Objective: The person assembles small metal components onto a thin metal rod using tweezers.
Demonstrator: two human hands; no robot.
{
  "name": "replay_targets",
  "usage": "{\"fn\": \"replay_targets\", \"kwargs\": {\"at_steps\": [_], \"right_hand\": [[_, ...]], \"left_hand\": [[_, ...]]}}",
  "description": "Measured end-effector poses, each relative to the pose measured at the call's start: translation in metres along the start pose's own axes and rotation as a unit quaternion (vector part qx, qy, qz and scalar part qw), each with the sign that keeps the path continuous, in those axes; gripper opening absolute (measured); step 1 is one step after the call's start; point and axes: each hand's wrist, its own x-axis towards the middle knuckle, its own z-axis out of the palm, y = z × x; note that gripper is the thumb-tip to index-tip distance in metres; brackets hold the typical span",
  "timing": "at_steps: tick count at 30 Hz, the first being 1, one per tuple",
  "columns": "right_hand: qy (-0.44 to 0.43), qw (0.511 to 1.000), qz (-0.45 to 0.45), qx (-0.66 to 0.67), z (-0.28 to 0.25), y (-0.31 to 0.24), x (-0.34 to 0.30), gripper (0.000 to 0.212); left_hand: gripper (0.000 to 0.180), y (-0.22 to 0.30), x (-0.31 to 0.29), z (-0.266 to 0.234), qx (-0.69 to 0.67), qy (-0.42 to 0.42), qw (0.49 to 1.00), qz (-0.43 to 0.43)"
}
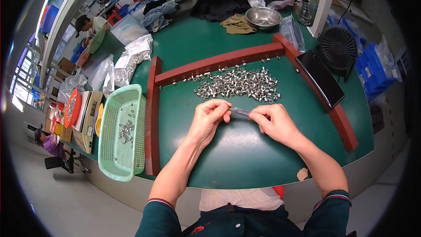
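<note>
Above the green table, my two hands meet close together in front of a pile of small shiny metal rings. My right hand is closed in a pinch round a slim grey tool, whose exact kind is too small to tell. The tool's other end reaches to the fingertips of my left hand. Those fingers are pinched together over something tiny and mostly hidden. The ring pile lies just beyond both hands, inside a dark red wooden frame.
A green plastic basket with some metal parts stands left of the frame. A black phone rests on the frame's right bar beside a black fan. At the back are a steel bowl and cloths. Other people sit at the far left.
</note>
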Motion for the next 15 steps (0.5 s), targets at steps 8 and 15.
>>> {"fn": "replay_targets", "kwargs": {"at_steps": [8,15], "right_hand": [[0.254,0.779,-0.389,-0.421,-0.0015,0.0027,0.0025,0.014],[0.239,0.837,-0.340,-0.357,0.0071,0.0113,0.0022,0.011]], "left_hand": [[0.015,0.0009,-0.0004,-0.0049,-0.034,-0.035,0.998,-0.044],[0.012,-0.0006,0.0012,-0.0048,-0.022,-0.035,0.999,-0.024]]}}
